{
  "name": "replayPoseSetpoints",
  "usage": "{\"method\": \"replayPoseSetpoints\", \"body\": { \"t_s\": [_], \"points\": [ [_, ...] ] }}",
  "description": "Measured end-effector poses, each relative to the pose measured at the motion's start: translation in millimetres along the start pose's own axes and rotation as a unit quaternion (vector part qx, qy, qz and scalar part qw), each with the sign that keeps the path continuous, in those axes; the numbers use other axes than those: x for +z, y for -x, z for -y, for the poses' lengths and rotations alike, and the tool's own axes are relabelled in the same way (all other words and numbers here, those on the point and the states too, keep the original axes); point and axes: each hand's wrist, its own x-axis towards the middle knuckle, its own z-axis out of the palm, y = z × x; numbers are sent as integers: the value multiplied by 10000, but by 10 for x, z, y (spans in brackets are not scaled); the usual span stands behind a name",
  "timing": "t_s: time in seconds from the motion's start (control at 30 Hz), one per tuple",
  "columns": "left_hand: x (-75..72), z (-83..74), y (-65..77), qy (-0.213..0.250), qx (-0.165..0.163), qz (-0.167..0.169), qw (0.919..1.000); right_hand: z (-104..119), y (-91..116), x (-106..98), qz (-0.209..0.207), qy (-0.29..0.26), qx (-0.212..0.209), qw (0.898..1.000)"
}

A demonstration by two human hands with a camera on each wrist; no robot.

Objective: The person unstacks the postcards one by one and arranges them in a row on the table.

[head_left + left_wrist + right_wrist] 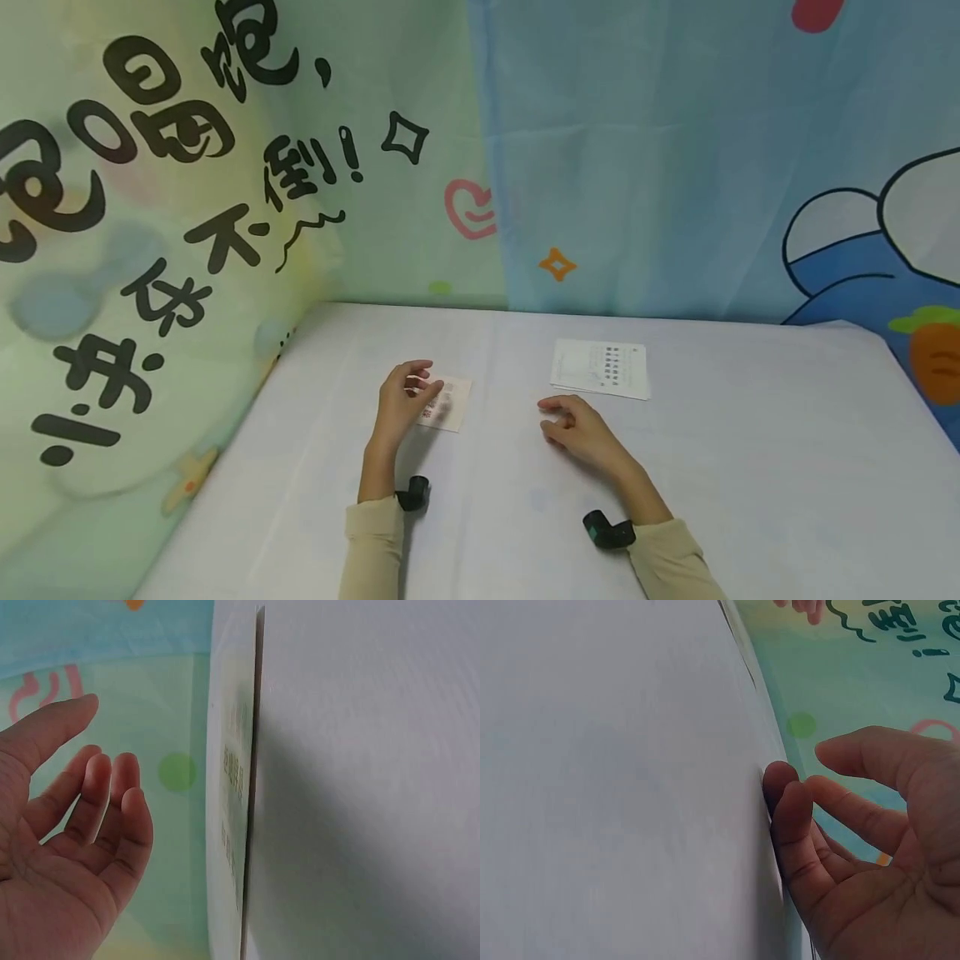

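My left hand (399, 406) hovers above a small pale card (456, 403) with printed characters, partly covering it in the head view. In the left wrist view its fingers (94, 787) are loosely bent, apart from the card (234, 795), and nothing lies between them. To the right, my right hand (588, 435) is just in front of a stack of white printed sheets (581, 367). Nothing shows in its grasp; the right wrist view has the thumb apart from the relaxed fingers (802, 855). Whether those fingers touch the table cannot be told.
A white cloth (517, 500) covers the table. Behind it hangs a blue and green printed backdrop (637, 167), which continues along the left side with large black characters. Each wrist carries a small black camera, one on the left (413, 493) and one on the right (609, 531).
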Motion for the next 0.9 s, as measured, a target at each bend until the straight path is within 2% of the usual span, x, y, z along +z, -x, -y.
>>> {"method": "replayPoseSetpoints", "body": {
  "t_s": [0.13, 0.27, 0.37, 0.47, 0.57, 0.73, 0.83, 0.9],
  "points": [
    [43, -39, -33, -68, 101, 155, 9998, -54, 74, -142, -151, -16, -84, 9998],
    [161, -55, -47, -79, 212, 241, 9995, -123, 127, -307, -466, -62, -365, 9982],
    [289, -79, -39, -31, 215, 371, 9991, -191, 159, -417, -830, -125, -570, 9948],
    [436, -133, -39, 74, 209, 673, 9975, -256, 183, -519, -1353, -147, -646, 9886],
    [598, -199, -49, 176, 294, 1061, 9938, -320, 195, -616, -2108, -112, -606, 9756],
    [852, -298, -64, 354, 401, 1486, 9874, -418, 235, -752, -3349, -287, -329, 9412],
    [980, -329, -60, 549, 375, 1645, 9841, -472, 261, -809, -3699, -486, -188, 9276],
    [1055, -346, -53, 678, 336, 1747, 9817, -508, 268, -830, -3690, -495, -74, 9281]
  ]
}}
